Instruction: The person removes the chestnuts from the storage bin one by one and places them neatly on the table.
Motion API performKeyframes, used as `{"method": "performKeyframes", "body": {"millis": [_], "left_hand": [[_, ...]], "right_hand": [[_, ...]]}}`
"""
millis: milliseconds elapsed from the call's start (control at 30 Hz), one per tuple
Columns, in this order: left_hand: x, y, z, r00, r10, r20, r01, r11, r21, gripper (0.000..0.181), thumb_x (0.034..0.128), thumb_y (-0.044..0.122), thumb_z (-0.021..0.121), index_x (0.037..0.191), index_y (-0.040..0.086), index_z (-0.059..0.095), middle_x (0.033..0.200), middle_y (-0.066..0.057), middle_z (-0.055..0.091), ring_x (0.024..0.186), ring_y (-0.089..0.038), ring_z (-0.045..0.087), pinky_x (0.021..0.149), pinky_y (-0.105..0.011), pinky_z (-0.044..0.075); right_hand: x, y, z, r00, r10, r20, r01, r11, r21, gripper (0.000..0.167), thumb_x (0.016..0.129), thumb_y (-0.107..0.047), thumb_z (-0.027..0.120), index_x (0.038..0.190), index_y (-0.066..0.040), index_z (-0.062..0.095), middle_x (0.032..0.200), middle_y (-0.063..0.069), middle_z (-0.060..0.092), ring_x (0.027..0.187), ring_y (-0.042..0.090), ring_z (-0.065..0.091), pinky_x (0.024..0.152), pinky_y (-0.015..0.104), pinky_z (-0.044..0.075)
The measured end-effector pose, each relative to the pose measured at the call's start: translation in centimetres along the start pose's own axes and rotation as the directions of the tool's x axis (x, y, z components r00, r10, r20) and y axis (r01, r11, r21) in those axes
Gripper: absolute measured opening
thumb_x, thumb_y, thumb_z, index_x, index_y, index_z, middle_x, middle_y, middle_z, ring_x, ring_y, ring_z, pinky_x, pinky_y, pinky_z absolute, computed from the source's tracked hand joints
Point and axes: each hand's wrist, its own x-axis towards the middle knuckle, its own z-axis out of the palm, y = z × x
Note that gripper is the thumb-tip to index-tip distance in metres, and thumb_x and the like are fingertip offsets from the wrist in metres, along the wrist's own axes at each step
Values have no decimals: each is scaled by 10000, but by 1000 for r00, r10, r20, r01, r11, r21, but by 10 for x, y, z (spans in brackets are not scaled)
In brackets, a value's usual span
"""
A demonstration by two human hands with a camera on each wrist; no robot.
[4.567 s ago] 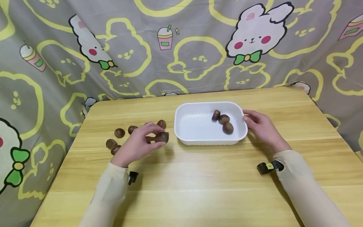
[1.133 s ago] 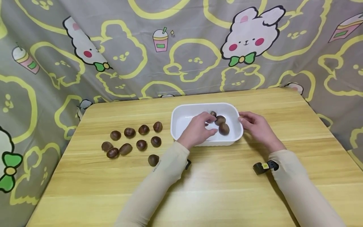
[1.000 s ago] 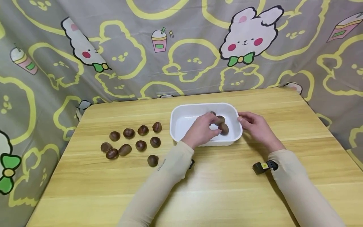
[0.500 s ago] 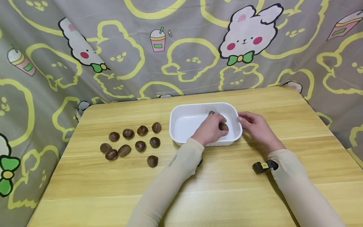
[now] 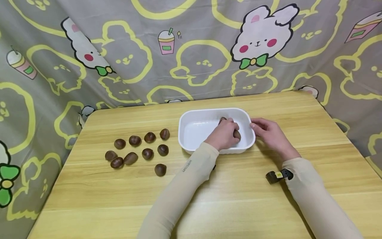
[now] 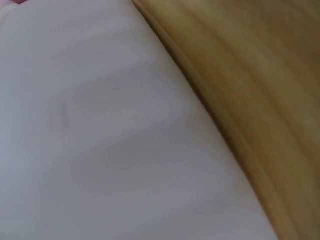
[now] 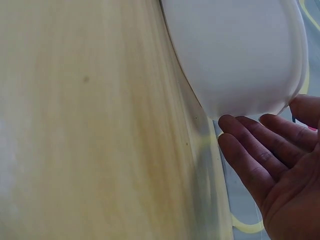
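In the head view my left hand (image 5: 224, 133) reaches over the front rim into the white plastic tray (image 5: 197, 132). Its fingers curl round a brown chestnut (image 5: 237, 135), partly hidden under them. Another chestnut (image 5: 222, 119) shows just behind the knuckles; any others there are covered by the hand. At the tray's right end is my right hand (image 5: 270, 132). In the right wrist view the fairly straight fingers (image 7: 250, 145) of that hand touch the outer wall, with the thumb near the rim. The tray wall (image 6: 125, 125) fills most of the left wrist view.
Several loose chestnuts (image 5: 147, 153) lie apart on the wooden table (image 5: 209, 205), left of the tray. One chestnut (image 5: 160, 169) sits nearer the front than the rest. A grey patterned curtain (image 5: 206, 76) hangs behind the table and at both sides.
My left hand held a chestnut left of the tray at first. It then moved into the tray and rightward, its fingers closing over the chestnuts there. The right hand stays at the tray's end.
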Motion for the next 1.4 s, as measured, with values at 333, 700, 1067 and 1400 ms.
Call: {"method": "performKeyframes", "body": {"millis": [333, 700, 1067, 1400], "left_hand": [[-3, 3, -4, 995, -60, 86, 65, 996, -63, 161, 859, 152, 712, 1009, 94, 702, 1003, -7, 569, 949, -108, 523, 837, -156, 398], [-3, -1, -5, 998, -15, 65, 21, 995, -93, 177, 848, 139, 716, 1018, 86, 718, 969, 5, 607, 923, -100, 544, 826, -141, 396], [-16, -4, -25, 998, 35, 58, -26, 988, -151, 315, 871, 211, 758, 1145, 68, 695, 1063, 0, 579, 959, -118, 524, 858, -142, 375], [-34, -19, -35, 996, 83, -8, -82, 959, -270, 295, 858, 163, 767, 1125, 64, 692, 1023, -18, 581, 949, -165, 549, 843, -153, 393]], "right_hand": [[-1, -2, 0, 1000, 9, -2, -9, 1000, -19, 485, 1032, -282, 530, 1346, 87, 516, 1246, 268, 591, 986, 125, 628, 787, 179, 521], [0, -3, 1, 1000, 13, 4, -13, 999, -34, 479, 1035, -280, 523, 1354, 77, 515, 1255, 257, 592, 1031, 200, 626, 802, 197, 524], [2, -3, 1, 1000, -2, 3, 2, 1000, -28, 471, 1035, -273, 523, 1346, 80, 520, 1245, 267, 592, 997, 136, 626, 786, 174, 519], [-1, -3, 0, 1000, 7, -3, -7, 1000, -20, 483, 1035, -278, 523, 1344, 94, 514, 1232, 275, 595, 943, 39, 619, 785, 172, 519]]}}
